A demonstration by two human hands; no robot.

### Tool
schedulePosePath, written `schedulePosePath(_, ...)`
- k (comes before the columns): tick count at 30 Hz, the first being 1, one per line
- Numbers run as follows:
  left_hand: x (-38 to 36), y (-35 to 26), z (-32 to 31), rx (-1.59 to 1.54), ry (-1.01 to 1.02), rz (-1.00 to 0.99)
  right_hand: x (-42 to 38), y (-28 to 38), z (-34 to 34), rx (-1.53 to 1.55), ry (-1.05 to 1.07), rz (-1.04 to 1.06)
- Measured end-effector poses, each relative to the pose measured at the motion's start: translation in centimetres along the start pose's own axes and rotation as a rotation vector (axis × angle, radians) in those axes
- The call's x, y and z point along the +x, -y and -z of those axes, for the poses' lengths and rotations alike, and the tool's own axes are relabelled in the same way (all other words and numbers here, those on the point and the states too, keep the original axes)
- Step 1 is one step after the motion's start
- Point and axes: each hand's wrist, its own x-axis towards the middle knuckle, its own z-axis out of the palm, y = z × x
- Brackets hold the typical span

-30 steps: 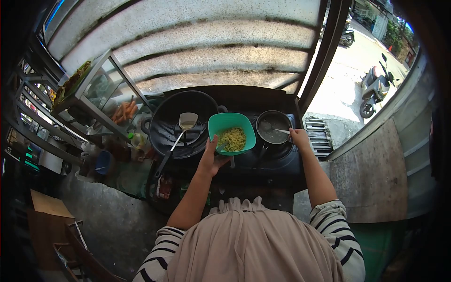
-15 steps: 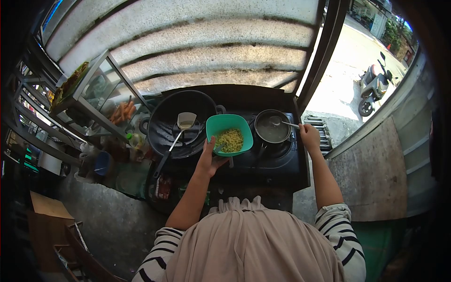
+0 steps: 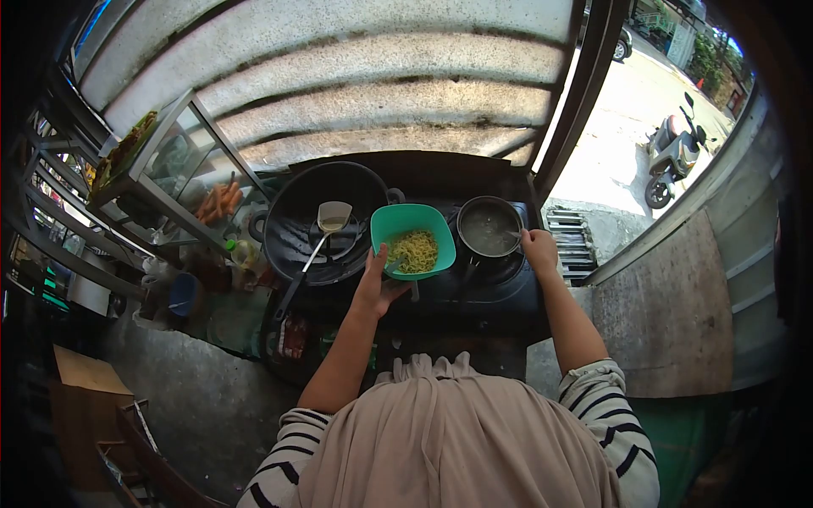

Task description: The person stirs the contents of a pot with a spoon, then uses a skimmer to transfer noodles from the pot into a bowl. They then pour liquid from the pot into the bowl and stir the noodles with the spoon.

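A green bowl [image 3: 436, 218] rests in my left hand [image 3: 374, 284], thumb on its near left side and fingers beneath it. Yellow noodles [image 3: 417, 251] lie inside, with part of a utensil at their left edge. To the right, a small pot [image 3: 467, 243] of cloudy liquid stands on the stove [image 3: 500, 292]. My right hand [image 3: 540, 250] is closed at the pot's right rim around the handle of a spoon [image 3: 513, 233], whose bowl end is down in the liquid and hard to see.
Left of the bowl sits a large black wok [image 3: 284, 212] with a spatula [image 3: 334, 216] lying in it. A glass case [image 3: 182, 157] holding carrots [image 3: 222, 201] stands further left. A blue container [image 3: 184, 292] is below it. A motor scooter [image 3: 675, 157] is parked outside at right.
My right hand has moved left and slightly down, nearer the pot, and the spoon has dipped lower into the liquid. The bowl in my left hand has barely moved.
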Motion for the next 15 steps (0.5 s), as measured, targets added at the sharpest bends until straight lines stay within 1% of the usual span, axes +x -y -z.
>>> schedulePosePath(7,-0.1,-0.1,0.0,-0.009,-0.029,0.001,2.2,-1.8,-2.2,0.212,0.117,-0.054)
schedulePosePath(8,-0.1,0.0,0.1,-0.013,-0.024,-0.005,2.4,-2.4,-2.5,0.212,0.119,-0.052)
schedulePosePath(10,-0.2,-0.2,0.2,-0.015,-0.034,-0.006,2.0,-2.7,-2.3,0.35,0.125,0.013)
schedulePosePath(12,-0.1,-0.1,0.4,-0.016,-0.04,-0.004,1.8,-2.9,-2.0,0.385,0.152,-0.003)
schedulePosePath(14,0.1,0.1,0.7,-0.016,-0.005,-0.012,1.8,-3.0,-1.7,0.422,0.175,-0.02)
schedulePosePath(15,0.1,0.1,0.6,-0.015,-0.003,-0.011,1.9,-3.2,-1.6,0.387,0.153,0.017)
